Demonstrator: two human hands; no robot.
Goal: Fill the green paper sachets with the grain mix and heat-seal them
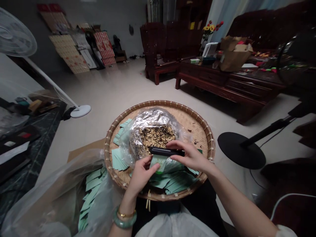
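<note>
A round woven basket tray (pixel 202 123) rests on my lap. In it lies an opened foil and plastic bag (pixel 148 120) of dried brown loose material (pixel 156 135). My right hand (pixel 190 154) grips a black bar-shaped tool (pixel 166 151) and holds it across the top of a small pale green packet (pixel 158 163). My left hand (pixel 142 172) pinches that packet from below. Several flat green packets (pixel 118 159) are stacked in the tray to the left, and more (pixel 175 184) lie along its near edge.
A clear plastic bag (pixel 56 194) holding more green packets (pixel 90 186) sits at my left. A white standing fan (pixel 80 111) is on the left, a black fan base (pixel 240 149) on the right. Dark wooden furniture (pixel 222 82) fills the back right.
</note>
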